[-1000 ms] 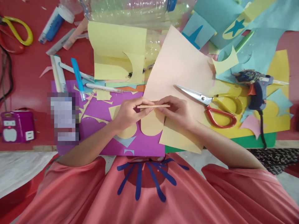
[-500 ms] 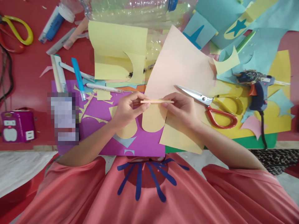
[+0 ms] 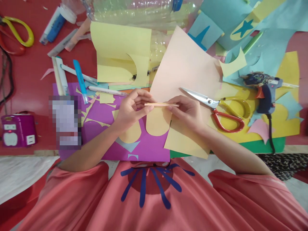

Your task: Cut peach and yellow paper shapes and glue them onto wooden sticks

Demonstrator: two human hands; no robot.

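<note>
A thin wooden stick [image 3: 160, 104] lies level between my two hands. My left hand [image 3: 131, 110] pinches its left end with curled fingers, and my right hand [image 3: 186, 110] pinches its right end. Below the stick a rounded tan paper cutout [image 3: 157, 125] hangs over a purple sheet [image 3: 101, 122]. A second rounded tan cutout [image 3: 131, 134] lies under my left hand. A large peach sheet [image 3: 185, 67] lies just beyond the stick.
Scissors with yellow and red handles [image 3: 223, 109] lie right of my hands. A blue glue gun [image 3: 264, 93] rests further right. Pens and markers [image 3: 80, 80] lie at the left, a cut yellow sheet [image 3: 117, 48] behind, a purple power strip [image 3: 18, 130] far left.
Both hands and the stick rose slightly away from me and shifted a little right. My left fingers opened a little wider around the stick's end.
</note>
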